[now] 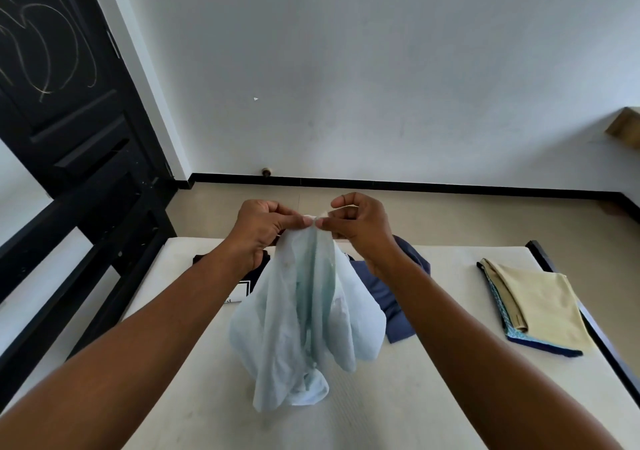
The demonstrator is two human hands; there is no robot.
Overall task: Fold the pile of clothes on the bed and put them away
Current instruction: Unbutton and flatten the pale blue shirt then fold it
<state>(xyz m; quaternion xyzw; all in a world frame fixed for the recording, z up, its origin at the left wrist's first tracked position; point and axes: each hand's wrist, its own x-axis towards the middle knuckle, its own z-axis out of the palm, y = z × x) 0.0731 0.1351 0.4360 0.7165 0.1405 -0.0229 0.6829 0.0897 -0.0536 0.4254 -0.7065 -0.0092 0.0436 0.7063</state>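
Fingertips [306, 221] of both hands meet at centre. The left hand [258, 231] and right hand [360, 226] each pinch the top edge of a pale blue garment [304, 318] between thumb and forefinger, other fingers curled. It hangs in a bunched, creased column over the middle of the bed [398, 401], its lower end crumpled on the mattress. The cloth looks thin, soft and slightly sheer, likely to slip and cling. To fold it well, the hands would probably slide apart along the edge to find the corners, shake it flat, then lay it down smooth. Behind it lie a dark blue garment [398, 311] and, to the left, a black garment [251, 276] with white print, both unfolded. Far right, a folded stack [540, 307], cream over patterned teal, lies flat. A black panelled door [69, 103] stands at far left.
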